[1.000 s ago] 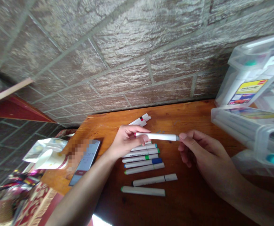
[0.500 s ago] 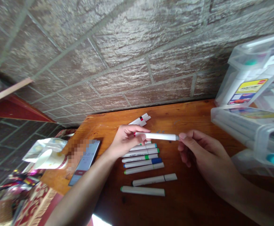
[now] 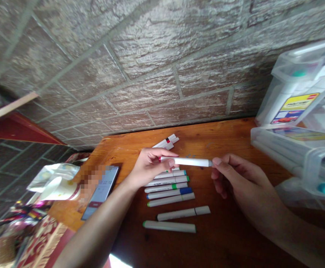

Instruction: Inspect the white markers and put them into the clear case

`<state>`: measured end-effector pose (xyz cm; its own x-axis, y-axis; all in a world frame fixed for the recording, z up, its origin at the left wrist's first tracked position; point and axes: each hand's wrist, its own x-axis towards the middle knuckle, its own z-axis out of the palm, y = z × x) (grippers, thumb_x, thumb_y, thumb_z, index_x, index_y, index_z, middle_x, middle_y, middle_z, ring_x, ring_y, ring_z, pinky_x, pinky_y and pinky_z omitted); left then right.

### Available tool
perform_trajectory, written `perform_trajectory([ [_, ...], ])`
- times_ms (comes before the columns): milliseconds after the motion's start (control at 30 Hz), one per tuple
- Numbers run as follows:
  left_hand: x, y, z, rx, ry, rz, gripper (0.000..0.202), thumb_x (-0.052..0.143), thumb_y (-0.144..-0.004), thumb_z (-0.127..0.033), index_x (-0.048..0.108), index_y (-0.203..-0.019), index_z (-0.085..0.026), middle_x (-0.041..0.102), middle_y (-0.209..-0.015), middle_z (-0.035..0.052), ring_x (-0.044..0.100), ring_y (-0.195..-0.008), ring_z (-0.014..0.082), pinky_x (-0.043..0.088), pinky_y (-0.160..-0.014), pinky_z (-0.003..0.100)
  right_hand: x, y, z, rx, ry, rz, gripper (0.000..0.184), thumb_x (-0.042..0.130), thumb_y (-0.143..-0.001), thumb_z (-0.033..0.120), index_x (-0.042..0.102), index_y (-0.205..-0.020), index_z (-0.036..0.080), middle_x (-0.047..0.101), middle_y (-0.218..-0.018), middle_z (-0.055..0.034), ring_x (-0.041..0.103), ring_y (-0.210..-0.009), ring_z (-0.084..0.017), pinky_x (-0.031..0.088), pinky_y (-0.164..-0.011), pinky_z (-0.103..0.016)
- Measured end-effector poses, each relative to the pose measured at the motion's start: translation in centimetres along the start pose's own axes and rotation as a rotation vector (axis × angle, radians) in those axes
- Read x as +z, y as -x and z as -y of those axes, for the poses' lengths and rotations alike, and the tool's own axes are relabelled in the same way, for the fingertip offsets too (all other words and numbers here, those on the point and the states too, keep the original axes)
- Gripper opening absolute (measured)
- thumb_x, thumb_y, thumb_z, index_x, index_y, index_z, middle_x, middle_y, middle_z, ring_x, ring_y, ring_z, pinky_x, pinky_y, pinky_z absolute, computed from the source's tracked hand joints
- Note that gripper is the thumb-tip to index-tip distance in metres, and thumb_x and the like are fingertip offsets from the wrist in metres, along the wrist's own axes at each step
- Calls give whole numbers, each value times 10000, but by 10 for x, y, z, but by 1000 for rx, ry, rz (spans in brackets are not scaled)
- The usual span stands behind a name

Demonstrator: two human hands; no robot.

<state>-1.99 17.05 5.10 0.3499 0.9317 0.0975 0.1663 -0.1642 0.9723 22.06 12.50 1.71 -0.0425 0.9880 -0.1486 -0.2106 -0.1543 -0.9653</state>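
Note:
Both my hands hold one white marker (image 3: 188,162) level above the wooden table (image 3: 223,137). My left hand (image 3: 151,165) pinches its left end, where a red band shows. My right hand (image 3: 237,178) pinches its right end between thumb and forefinger. Below the held marker lies a row of several white markers (image 3: 169,188) with green, blue and teal bands. Two more white markers (image 3: 179,219) lie nearer me. Another marker (image 3: 167,142) with a red and black band lies by the wall.
A clear plastic marker case (image 3: 299,111) stands open at the right, with coloured marker ends showing. A phone (image 3: 102,190) lies at the table's left edge, beside a crumpled packet (image 3: 54,182). A brick wall (image 3: 151,67) rises right behind the table.

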Motion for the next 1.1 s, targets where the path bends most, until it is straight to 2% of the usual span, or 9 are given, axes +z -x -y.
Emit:
perform_trajectory([
  [333,-3,2,1,-23,19,37,227,826,-828,-280,832,-992,-123,818,-801,105,705,-617,152,575,-609,244,1,-1,2,8,-14,-13,390,720,-897,495,619,-663,200,590,-499,10,528,-433,-111,401,-393,-193],
  [733,-1,0,0,2,7,18,173,854,-794,-228,833,-937,-132,805,-731,70,676,-556,115,547,-564,198,0,-1,0,12,-27,-8,370,711,-913,465,627,-672,198,603,-517,14,538,-439,-102,404,-389,-177],
  [1100,-1,1,1,-7,44,37,173,830,-822,-201,832,-978,-127,817,-779,83,695,-602,111,553,-594,183,-1,-1,0,2,-12,-10,391,722,-890,500,623,-665,196,602,-511,7,534,-432,-107,401,-385,-182],
])
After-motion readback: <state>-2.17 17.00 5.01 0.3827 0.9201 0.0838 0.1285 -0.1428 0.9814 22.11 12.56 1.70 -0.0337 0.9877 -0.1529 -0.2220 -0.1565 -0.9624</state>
